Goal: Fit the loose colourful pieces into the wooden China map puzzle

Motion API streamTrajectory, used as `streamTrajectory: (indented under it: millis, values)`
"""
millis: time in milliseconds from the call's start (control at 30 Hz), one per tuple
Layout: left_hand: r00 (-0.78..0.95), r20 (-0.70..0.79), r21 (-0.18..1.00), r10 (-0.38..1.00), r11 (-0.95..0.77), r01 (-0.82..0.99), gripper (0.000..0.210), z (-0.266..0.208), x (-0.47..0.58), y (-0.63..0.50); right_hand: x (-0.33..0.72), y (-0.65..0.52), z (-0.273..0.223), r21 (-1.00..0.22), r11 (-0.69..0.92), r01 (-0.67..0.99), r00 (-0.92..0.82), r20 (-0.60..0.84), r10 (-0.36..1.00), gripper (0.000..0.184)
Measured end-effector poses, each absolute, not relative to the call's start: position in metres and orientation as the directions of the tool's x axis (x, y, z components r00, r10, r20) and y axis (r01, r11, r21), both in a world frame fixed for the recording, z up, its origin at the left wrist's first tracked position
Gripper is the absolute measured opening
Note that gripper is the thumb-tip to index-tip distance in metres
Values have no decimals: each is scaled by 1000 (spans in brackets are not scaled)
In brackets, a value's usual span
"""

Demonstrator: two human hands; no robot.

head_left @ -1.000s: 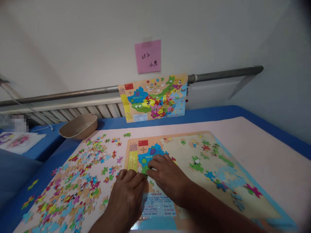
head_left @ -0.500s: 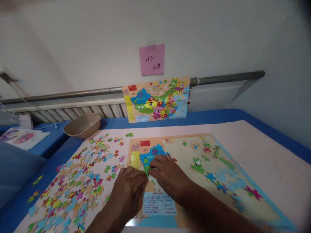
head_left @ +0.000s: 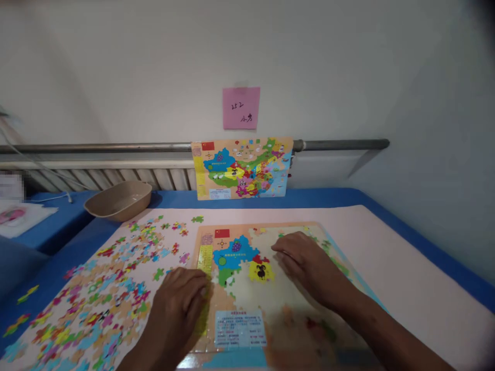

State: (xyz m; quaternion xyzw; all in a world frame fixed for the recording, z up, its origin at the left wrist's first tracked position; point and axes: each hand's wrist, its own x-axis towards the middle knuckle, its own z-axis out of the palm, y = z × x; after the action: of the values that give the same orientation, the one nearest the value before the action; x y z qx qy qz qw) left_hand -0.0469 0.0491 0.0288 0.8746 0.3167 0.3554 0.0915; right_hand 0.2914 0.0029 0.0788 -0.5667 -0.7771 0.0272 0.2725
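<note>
A partly assembled map jigsaw puzzle (head_left: 228, 278) lies on the table, its left side, flag corner and blue region filled in. My left hand (head_left: 178, 299) rests over the puzzle's left border by the yellow strip, fingers loosely bent, with nothing seen in it. Over the right half of the puzzle board (head_left: 294, 304) hovers my right hand (head_left: 307, 265), its fingers forward and loosely bent, no piece visible in them. Between the hands sits a yellow section with a black ram (head_left: 261, 271). A green section with a white animal (head_left: 229, 280) joins beneath the blue region.
Many loose puzzle pieces (head_left: 96, 299) spread over the left of the pink sheet (head_left: 386, 257). A beige basin (head_left: 119, 200) stands at the back left. A reference map picture (head_left: 242, 170) hangs from the pipe (head_left: 340, 145), below a pink note (head_left: 241, 108).
My hands have parted: the right moved up and right off the green section, the left drew back leftward. The ram section and green pieces are now uncovered. The view shifted slightly.
</note>
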Motion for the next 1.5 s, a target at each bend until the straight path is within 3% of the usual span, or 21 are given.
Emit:
streamTrajectory:
  millis: [233,300,400,600,1067,1267,1500]
  values:
    - [559,623,248,547,-816,521,20,23,-55,56,342,-19,64,-241,86,967,-34,211,977,25]
    - [568,633,220,527,-825,520,22,21,-57,57,340,-21,63,-215,75,974,-35,185,982,25]
    - [589,616,187,523,-823,536,23,13,-61,58,335,-23,64,-196,105,975,-78,142,987,9]
    - [594,618,137,515,-815,563,26,-2,-67,62,332,-25,69,-127,148,981,-146,23,989,19]
    - [584,569,232,579,-795,561,17,17,-56,54,338,-24,56,-243,119,963,-95,110,989,28]
    - [594,523,269,611,-780,565,16,20,-55,52,342,-21,53,-285,234,930,-196,155,968,20]
    - [591,501,311,632,-769,559,13,14,-57,52,344,-26,44,-288,358,888,-303,219,928,24]
